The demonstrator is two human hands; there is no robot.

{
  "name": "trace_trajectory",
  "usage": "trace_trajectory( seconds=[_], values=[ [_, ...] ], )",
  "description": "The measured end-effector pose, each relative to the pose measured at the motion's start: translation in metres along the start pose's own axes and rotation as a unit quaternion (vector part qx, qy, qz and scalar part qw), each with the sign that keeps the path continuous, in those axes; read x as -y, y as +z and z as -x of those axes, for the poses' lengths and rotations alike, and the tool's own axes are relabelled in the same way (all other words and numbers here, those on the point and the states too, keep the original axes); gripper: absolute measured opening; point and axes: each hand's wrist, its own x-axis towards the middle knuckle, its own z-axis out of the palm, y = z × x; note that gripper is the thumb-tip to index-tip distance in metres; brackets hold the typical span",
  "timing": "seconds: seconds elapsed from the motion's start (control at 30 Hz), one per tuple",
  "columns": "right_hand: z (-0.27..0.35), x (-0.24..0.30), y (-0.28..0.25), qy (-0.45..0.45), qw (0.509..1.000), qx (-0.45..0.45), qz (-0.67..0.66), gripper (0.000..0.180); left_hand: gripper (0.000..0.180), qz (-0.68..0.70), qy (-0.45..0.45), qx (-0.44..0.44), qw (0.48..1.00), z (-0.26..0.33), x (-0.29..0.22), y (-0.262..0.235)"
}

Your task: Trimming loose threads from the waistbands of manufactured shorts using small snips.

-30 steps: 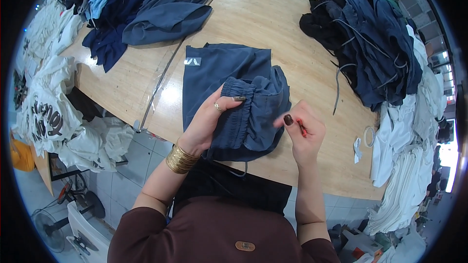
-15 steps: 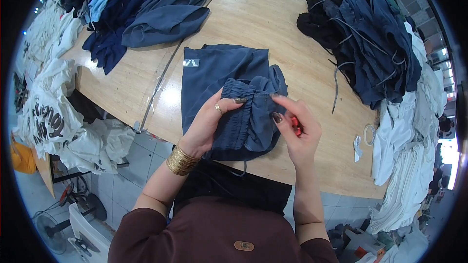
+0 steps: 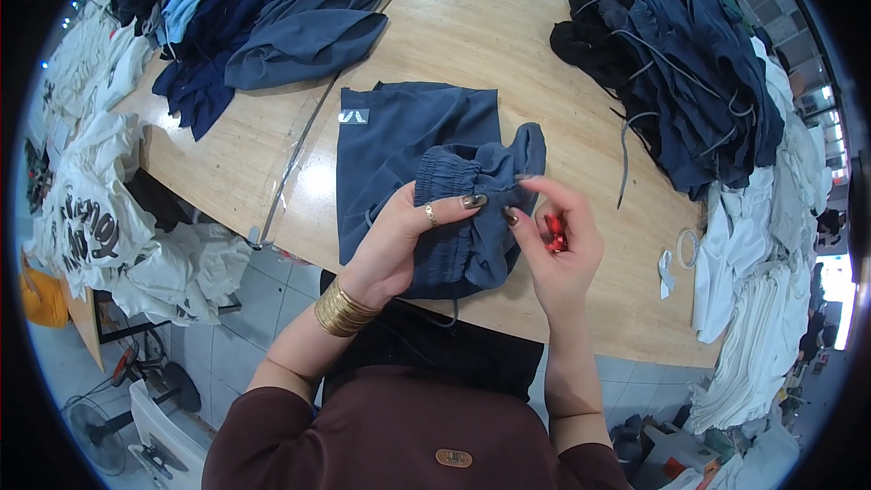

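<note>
A pair of slate-blue shorts (image 3: 399, 141) lies on the table in front of me, its gathered elastic waistband (image 3: 445, 183) turned up toward me. My left hand (image 3: 408, 231) grips the waistband, thumb on top and the other fingers hidden under the cloth. At the waistband's right side, the thumb and forefinger of my right hand (image 3: 567, 240) come close together at the fabric; a thread between them is too fine to make out. Tucked in that palm by the curled fingers is a small red tool (image 3: 555, 234), mostly hidden.
Dark garments with drawcords (image 3: 680, 82) are heaped at the right, and another dark pile (image 3: 308, 18) lies far left. White cloth (image 3: 753, 308) hangs over the right table edge, near a tape roll (image 3: 688, 249). White printed garments (image 3: 100, 218) are piled left; a fan (image 3: 95, 436) stands below.
Both hands have shifted slightly right with the waistband. My left thumb lies further across it, and a fold of cloth at the upper right now stands higher.
</note>
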Motion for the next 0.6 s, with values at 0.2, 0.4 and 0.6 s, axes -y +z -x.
trace_trajectory(
  seconds=[0.2, 0.4, 0.6],
  values=[
    [0.01, 0.001, 0.003, -0.018, 0.998, -0.039, 0.042, 0.031, 0.026, 0.022, 0.011, -0.015, 1.0, 0.002, 0.004, 0.008],
    [0.011, 0.005, 0.0, -0.067, 0.986, -0.043, 0.148, 0.024, 0.023, 0.026, 0.006, -0.017, 0.999, 0.005, 0.005, 0.011],
    [0.011, 0.006, 0.001, -0.069, 0.983, -0.047, 0.167, 0.024, 0.022, 0.027, 0.012, -0.021, 0.999, 0.005, 0.007, 0.011]
  ],
)
